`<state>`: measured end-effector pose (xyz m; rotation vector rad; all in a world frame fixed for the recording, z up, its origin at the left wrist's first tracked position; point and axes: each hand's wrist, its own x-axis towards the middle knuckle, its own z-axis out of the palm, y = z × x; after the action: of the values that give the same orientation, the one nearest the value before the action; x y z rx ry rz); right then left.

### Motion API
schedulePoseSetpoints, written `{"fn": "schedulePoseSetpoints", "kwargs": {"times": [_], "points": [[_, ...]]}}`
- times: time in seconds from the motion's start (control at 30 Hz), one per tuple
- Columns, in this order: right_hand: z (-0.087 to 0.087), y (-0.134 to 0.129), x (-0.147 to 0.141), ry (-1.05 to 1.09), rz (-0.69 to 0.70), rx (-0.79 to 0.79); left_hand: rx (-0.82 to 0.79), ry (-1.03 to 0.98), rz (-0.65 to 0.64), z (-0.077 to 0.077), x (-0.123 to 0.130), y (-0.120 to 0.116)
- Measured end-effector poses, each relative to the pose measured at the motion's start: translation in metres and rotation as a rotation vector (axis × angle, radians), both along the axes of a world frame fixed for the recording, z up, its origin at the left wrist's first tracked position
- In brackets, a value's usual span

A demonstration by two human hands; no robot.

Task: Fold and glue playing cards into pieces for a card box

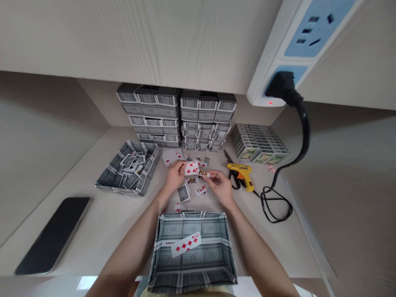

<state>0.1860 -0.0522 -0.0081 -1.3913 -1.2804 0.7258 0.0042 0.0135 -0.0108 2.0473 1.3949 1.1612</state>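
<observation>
My left hand is closed on a white playing card with red hearts. Just to its right, my right hand pinches a small card piece with a coloured face pattern, close beside the hearts card. Cut card pieces lie scattered under and around both hands, among them a grey-backed piece and a face-card strip. Nearest my body stands an open box made of grey-backed cards, with a cut nine of diamonds inside.
A card-made tray of card pieces stands left, above a black phone. Stacked card boxes line the back. Right are card packs, black-handled scissors, a yellow glue gun and its cable. A power strip hangs overhead.
</observation>
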Motion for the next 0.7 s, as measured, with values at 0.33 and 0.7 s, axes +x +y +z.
{"fn": "schedulePoseSetpoints", "kwargs": {"times": [0.33,0.7], "points": [[0.003,-0.004,0.004,0.153,0.072,0.044,0.034,-0.003,-0.037,0.001,0.000,-0.002],[0.012,-0.005,0.002,0.420,0.128,-0.041,0.063,0.013,-0.097,0.009,0.003,-0.008]]}}
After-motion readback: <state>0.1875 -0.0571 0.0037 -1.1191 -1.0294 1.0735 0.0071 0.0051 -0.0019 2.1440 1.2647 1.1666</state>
